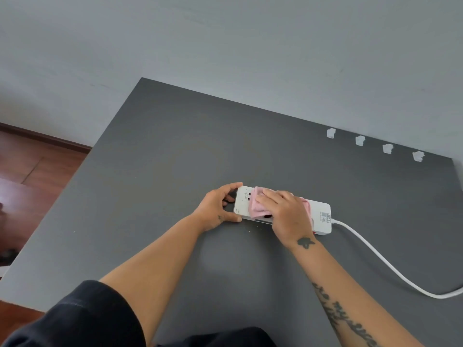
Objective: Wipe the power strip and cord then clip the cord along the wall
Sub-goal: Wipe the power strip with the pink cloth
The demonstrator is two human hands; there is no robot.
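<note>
The power strip (283, 209) lies lengthwise left to right on the surface (162, 159), left hand (218, 206) in a narrow grip around its left end, right hand (288, 214) pressing a pink cloth (258, 209) flat on top, cord (375, 256) trailing right.

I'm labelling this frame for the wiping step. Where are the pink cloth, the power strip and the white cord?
pink cloth (256, 209): head view, on the fold showing left of the right hand.
power strip (323, 216): head view, on its bare right end.
white cord (375, 251): head view, mid-length on the table.
</note>
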